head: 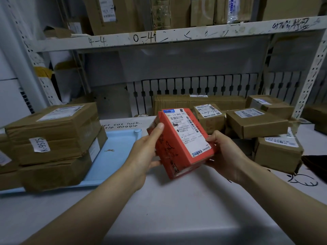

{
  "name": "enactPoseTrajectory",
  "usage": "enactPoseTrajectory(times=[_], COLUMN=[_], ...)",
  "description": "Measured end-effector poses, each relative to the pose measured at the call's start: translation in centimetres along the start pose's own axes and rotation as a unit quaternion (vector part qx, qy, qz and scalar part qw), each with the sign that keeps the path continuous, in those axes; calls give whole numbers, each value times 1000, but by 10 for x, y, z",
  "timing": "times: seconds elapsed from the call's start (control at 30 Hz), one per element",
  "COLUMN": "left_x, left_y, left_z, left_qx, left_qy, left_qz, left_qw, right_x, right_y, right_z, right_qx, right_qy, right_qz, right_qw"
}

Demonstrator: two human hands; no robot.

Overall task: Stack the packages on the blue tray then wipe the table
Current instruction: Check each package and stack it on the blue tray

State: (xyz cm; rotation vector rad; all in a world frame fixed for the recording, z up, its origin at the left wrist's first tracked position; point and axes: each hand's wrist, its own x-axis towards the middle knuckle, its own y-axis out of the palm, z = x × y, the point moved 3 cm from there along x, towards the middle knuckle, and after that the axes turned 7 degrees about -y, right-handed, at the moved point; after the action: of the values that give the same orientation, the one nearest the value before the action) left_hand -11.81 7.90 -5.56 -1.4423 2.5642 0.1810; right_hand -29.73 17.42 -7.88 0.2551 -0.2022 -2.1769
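Both forearms reach forward from the bottom corners of the view and meet over the white table [159,218], holding a red package [182,140] between them. The left hand [143,156] grips the package's left side: its thumb lies flat up the left edge near the top, and the fingers curl under and behind, with one fingertip showing at the lower left face. The right hand [228,156] cups the lower right corner, thumb pressed along the right edge beside the label, the other fingers wrapped beneath out of sight.

The red package is a small oblong carton, tilted so its top leans away and to the left, held clear of the table. A white shipping label with barcodes and a blue strip at each end covers most of its upper face; black handwriting runs down the left side face.

Left of the red package lies the blue tray [113,152], its near right part bare, with a stack of brown taped cartons [53,145] on its left part; one carries a slip marked K-9575. Right of and behind the red package sits a cluster of brown labelled cartons [256,122] on the table. Above it runs a white shelf beam [177,35] with handwritten numbers.
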Motion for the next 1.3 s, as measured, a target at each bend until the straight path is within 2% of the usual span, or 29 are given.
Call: enactPoseTrajectory(times=[0.1,0.4,0.57,0.73,0.83,0.9,0.97,1.07,1.13,1.2,1.3], left_x=[-1,2,1,4,4,2,-1,-3,-3,-3,-2], left_y=[2,-3,-3,-6,-10,-12,-14,-16,-17,-18,-20], left_z=[2,7,7,8,8,6,4,1,2,3,8], left_qx=[16,28,49,143,237,320,387,479,514,528,556], left_qy=[0,-1,60,180,281,351,414,506,552,578,582], left_qz=[27,40,21,30,33,9,-21,-48,-52,-46,-31], left_qw=[999,999,997,973,929,880,824,715,655,621,592], right_x=[-1,-1,3,10,8,7,6,4,3,4,7], right_y=[0,2,1,-4,-6,-7,-6,-3,-1,1,0], right_z=[1,1,-1,-1,-1,-1,-1,-1,-3,-6,-7], right_qx=[-5,-26,-48,-95,-116,-106,-79,-17,26,49,61], right_qy=[-5,-40,-40,-33,-16,5,27,45,46,35,-6], right_qz=[4,14,-8,7,27,40,54,65,66,60,46], right_qw=[1000,999,998,995,993,994,995,997,996,996,997])
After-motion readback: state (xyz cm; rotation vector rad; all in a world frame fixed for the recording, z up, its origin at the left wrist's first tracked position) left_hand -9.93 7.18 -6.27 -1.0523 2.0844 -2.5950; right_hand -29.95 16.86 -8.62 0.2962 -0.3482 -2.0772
